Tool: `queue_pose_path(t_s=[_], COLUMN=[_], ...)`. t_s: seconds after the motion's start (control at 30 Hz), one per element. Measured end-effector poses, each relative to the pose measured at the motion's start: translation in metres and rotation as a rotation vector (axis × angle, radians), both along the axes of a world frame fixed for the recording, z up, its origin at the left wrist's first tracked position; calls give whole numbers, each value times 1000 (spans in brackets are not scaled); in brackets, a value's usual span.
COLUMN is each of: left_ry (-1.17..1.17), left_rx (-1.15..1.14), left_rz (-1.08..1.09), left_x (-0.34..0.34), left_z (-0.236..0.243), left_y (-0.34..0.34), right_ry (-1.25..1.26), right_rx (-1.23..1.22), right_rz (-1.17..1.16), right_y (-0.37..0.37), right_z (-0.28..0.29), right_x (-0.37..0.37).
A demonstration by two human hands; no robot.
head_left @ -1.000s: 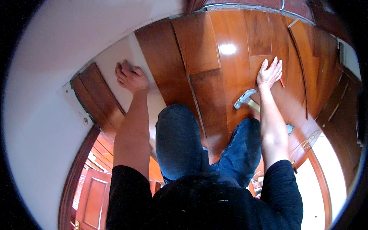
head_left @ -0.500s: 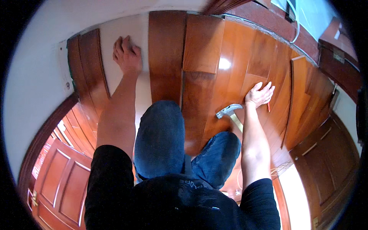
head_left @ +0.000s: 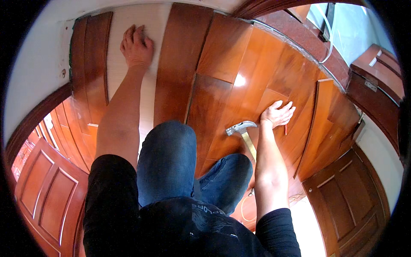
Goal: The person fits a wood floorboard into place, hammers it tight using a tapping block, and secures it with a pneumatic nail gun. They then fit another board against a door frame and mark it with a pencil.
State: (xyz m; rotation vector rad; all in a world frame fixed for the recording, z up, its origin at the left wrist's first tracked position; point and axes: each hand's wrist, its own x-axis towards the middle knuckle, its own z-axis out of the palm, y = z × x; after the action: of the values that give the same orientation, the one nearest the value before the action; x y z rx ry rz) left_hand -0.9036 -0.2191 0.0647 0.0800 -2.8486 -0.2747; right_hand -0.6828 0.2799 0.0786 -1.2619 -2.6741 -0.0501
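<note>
Steel hammer at eight o'clock beside right hand, handle toward knees; fingers spread flat on floorboard; left hand far.

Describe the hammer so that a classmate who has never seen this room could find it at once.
Start at the glossy reddish wooden floor where the person kneels. Beside the right hand, pressed flat on the boards, and just ahead of the right knee, lies the hammer. Its silvery metal claw head and pale wooden handle set it apart from the dark planks around it.
</note>
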Motion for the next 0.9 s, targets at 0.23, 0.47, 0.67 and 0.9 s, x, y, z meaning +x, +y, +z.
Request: queue_pose_path(t_s=[0.23, 0.47, 0.67, 0.9], left_ry=[-21, -36, -29, -44], left_rx=[27, 4, -1, 42], left_rz=[24, 19, 27, -2], left_x=[2, 1, 1, 3], left_z=[3, 2, -1, 4], left_y=[1, -1, -1, -1], right_ry=[-4, 10, 10, 20], right_rx=[6, 13, 12, -3], right_rz=[6, -9, -8, -11], right_y=[1, 2, 2, 0], right_z=[-1, -2, -4, -1], right_x=[0, 1, 2, 0])
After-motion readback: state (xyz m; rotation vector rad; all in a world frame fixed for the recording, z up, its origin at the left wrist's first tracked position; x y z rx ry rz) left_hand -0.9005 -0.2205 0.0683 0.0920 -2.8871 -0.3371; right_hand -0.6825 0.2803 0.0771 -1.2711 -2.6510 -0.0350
